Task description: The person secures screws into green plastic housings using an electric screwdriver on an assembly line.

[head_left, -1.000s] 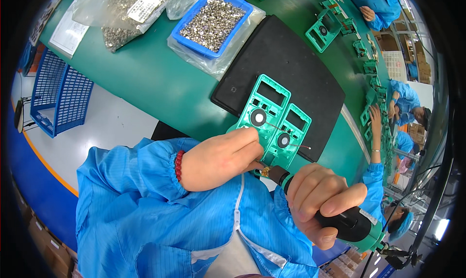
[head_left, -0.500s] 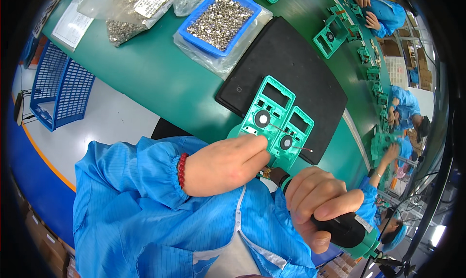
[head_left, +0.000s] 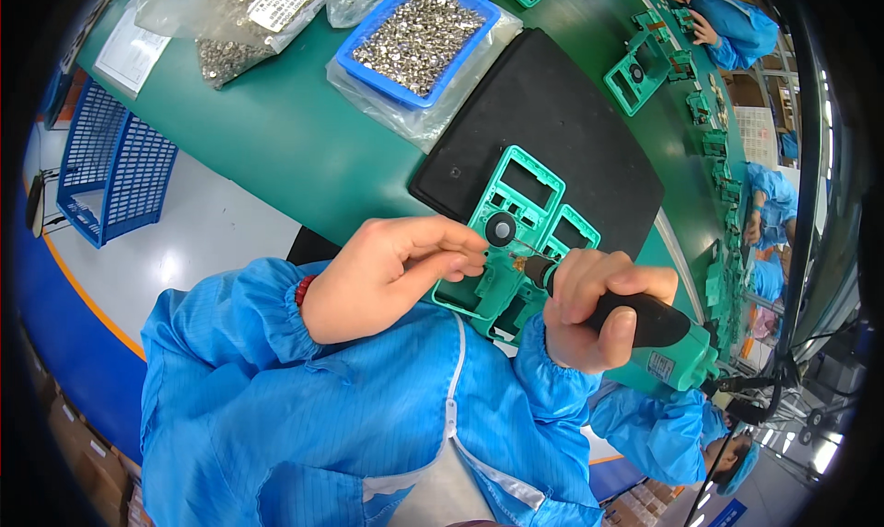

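Two green plastic housings [head_left: 460,292] lie side by side, partly on the black mat. A round black speaker [head_left: 500,229] with a pale centre sits in the left one. My right hand [head_left: 589,297] is wrapped round a green and black electric screwdriver [head_left: 677,354]. Its tip points at the middle of the housings, but the exact contact point is hard to see. My left hand [head_left: 387,274] is at the left housing's edge, thumb and fingers pinched together. Anything between its fingertips is too small to make out. My right hand and the screwdriver cover part of the right housing.
A blue tray [head_left: 416,41] of small metal parts stands beyond the black mat [head_left: 571,113], beside a clear bag [head_left: 226,57] of similar parts. More green housings [head_left: 635,71] line the far right. Co-workers in blue sit there. A blue basket [head_left: 115,163] stands at left.
My left hand has drawn back left from the housings, its fingers now pinched at the left one's edge. My right hand has raised the screwdriver further up over them.
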`<control>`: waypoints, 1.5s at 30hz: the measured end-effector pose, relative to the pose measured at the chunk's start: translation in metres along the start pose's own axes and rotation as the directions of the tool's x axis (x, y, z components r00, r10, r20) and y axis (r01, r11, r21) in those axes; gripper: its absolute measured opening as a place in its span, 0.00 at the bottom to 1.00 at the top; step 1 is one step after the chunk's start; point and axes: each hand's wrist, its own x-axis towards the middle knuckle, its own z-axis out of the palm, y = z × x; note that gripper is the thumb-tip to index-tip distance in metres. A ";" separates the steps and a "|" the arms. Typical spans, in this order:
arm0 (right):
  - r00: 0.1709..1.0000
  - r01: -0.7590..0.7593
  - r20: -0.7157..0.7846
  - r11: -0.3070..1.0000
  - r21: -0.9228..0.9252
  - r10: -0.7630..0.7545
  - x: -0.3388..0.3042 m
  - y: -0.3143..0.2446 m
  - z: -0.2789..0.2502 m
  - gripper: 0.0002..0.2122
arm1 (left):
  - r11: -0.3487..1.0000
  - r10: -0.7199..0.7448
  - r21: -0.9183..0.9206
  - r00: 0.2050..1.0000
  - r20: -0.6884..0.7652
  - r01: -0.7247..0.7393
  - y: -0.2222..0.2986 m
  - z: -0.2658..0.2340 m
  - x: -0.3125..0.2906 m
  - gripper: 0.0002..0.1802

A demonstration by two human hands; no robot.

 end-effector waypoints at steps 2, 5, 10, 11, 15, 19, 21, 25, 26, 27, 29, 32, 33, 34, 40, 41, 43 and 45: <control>1.000 -0.012 -0.015 1.000 0.005 0.012 0.001 0.003 -0.001 0.18 | 0.999 -0.039 0.001 0.999 -0.007 0.039 0.003 -0.002 0.000 0.11; 1.000 -0.027 -0.001 0.999 0.021 0.027 0.001 0.004 -0.004 0.17 | 0.984 0.020 0.180 1.000 -0.021 -0.016 0.005 -0.005 -0.001 0.08; 0.999 -0.036 0.011 0.999 0.025 0.036 0.002 0.006 -0.003 0.17 | 0.795 0.344 0.507 0.936 0.077 -0.334 -0.003 -0.003 0.001 0.06; 0.999 -0.045 0.017 0.999 0.026 0.045 0.003 0.006 -0.004 0.17 | 0.796 0.344 0.507 0.936 0.073 -0.331 -0.004 -0.002 0.000 0.06; 0.998 -0.061 0.018 0.998 0.028 0.060 0.003 0.008 -0.003 0.17 | 0.777 0.392 0.484 0.911 0.127 -0.402 -0.012 0.001 0.001 0.07; 0.997 -0.073 0.025 0.997 0.033 0.072 0.005 0.008 -0.003 0.18 | 0.555 0.493 0.596 0.807 0.326 -0.580 -0.025 0.001 0.010 0.14; 0.995 -0.093 0.030 0.995 0.046 0.091 0.006 0.009 -0.004 0.18 | 0.513 0.503 0.599 0.781 0.371 -0.615 -0.025 0.001 0.011 0.15; 0.991 -0.038 0.131 0.996 0.085 0.027 0.011 0.015 -0.006 0.14 | 0.387 0.496 0.588 0.698 0.516 -0.710 -0.030 0.002 0.017 0.15; 0.992 -0.048 0.123 0.993 0.105 0.034 0.009 0.016 -0.004 0.14 | 0.386 0.494 0.586 0.696 0.521 -0.713 -0.034 0.003 0.017 0.15; 0.992 -0.053 0.117 0.991 0.124 0.039 0.009 0.016 -0.002 0.14 | 0.337 0.505 0.600 0.678 0.534 -0.725 -0.037 0.004 0.018 0.15; 0.992 -0.085 0.103 0.994 0.076 0.077 0.009 0.015 -0.004 0.15 | 0.281 0.517 0.607 0.650 0.557 -0.743 -0.037 0.007 0.017 0.14; 0.998 -0.061 0.034 0.998 -0.004 0.061 0.004 0.015 0.001 0.14 | 0.223 0.479 0.639 0.654 0.586 -0.736 -0.036 0.016 0.016 0.13; 0.999 -0.030 -0.017 0.998 -0.055 0.030 0.000 0.017 0.004 0.15 | 0.139 0.541 0.639 0.599 0.591 -0.756 -0.038 0.024 0.019 0.11; 0.999 -0.022 -0.028 0.995 -0.098 0.019 -0.001 0.015 0.007 0.15 | 0.053 0.596 0.639 0.538 0.596 -0.767 -0.040 0.030 0.021 0.09; 0.986 -0.008 -0.169 0.996 -0.084 -0.007 -0.002 -0.004 0.006 0.32 | 0.026 0.473 0.707 0.632 0.614 -0.707 -0.043 0.034 0.020 0.10; 0.986 0.067 -0.152 0.997 -0.038 -0.073 -0.003 -0.005 -0.003 0.34 | 0.050 0.450 0.711 0.651 0.611 -0.702 -0.043 0.033 0.021 0.12; 0.952 0.112 -0.273 0.989 -0.098 -0.135 0.001 -0.016 0.005 0.36 | 0.110 0.457 0.703 0.664 0.592 -0.702 -0.040 0.029 0.020 0.12; 0.959 0.069 -0.265 0.991 -0.116 -0.098 0.004 -0.033 0.010 0.38 | 0.171 0.464 0.687 0.673 0.576 -0.706 -0.033 0.025 0.019 0.12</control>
